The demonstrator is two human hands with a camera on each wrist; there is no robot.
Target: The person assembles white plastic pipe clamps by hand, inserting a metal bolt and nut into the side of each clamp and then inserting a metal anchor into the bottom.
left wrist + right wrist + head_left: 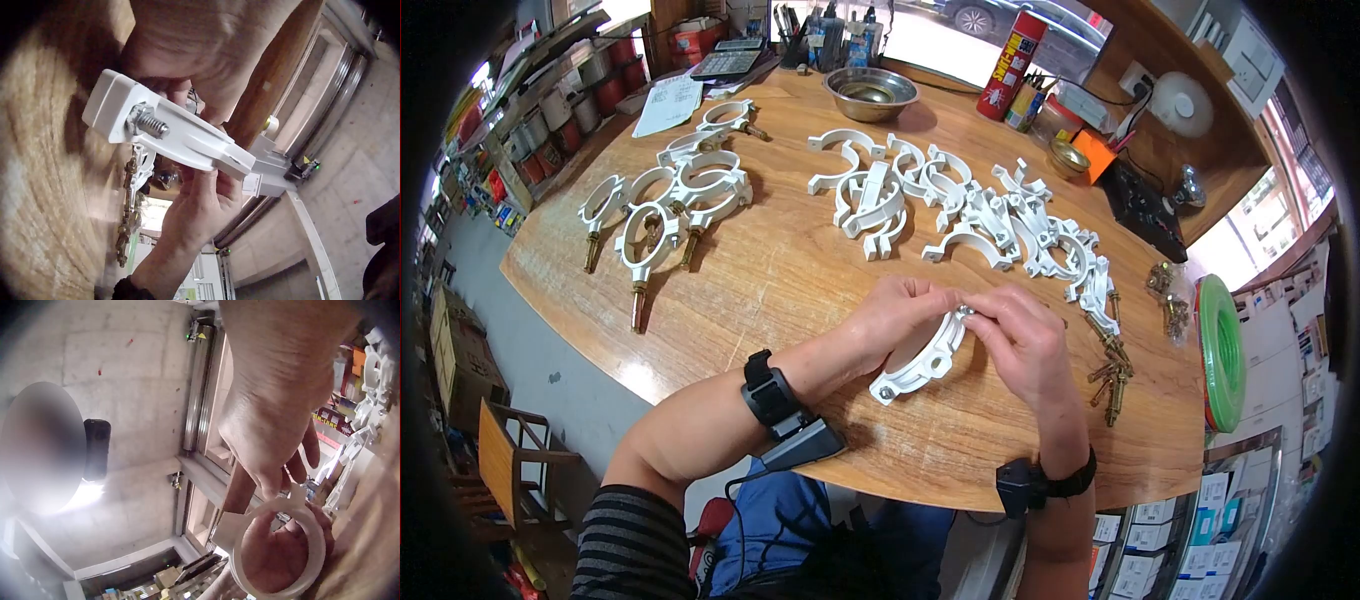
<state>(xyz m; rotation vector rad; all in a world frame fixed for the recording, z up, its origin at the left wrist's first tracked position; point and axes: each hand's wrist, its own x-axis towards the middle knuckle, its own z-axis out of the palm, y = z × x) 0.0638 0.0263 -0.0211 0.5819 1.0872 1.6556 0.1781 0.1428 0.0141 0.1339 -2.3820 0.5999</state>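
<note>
A white plastic pipe clamp (941, 364) is held closed in a ring above the table's near side. My left hand (892, 318) grips it along its far left side, thumb toward the far end. At that end my right hand (1028, 345) pinches a small metal fastener (966, 310) between thumb and forefinger. A threaded screw with a nut (147, 122) sticks out of the clamp's near end in the left wrist view. From the right wrist, the clamp's ring (236, 565) is seen almost face on, with left-hand fingers behind it.
Loose white clamp halves (975, 215) lie heaped at centre right. Several assembled clamps with brass-coloured bolts (638, 300) are grouped at left. More bolts (1115, 385) lie right of my right hand. A metal bowl (870, 92) and a red spray can (1011, 65) stand behind.
</note>
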